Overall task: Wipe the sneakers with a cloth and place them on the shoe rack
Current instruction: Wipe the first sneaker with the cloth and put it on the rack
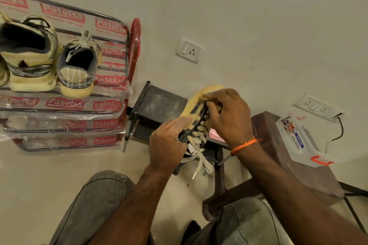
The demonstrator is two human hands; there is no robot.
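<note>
Head view: I see a yellow sneaker [196, 123] held in mid-air in front of my knees, its long axis running from the knotted laces near me up and away to the toe. My left hand [168, 141] grips its near side, fingers curled round it. My right hand [229, 115] curls over the toe end, pinching at the laces. No cloth is clearly visible. The shoe rack [65, 105] stands well apart to the left, nearer my left hand, two sneakers already on top.

Two sneakers [49, 53] on rack [111, 109] at left; box [298, 141] on stool [268, 125] at right.
</note>
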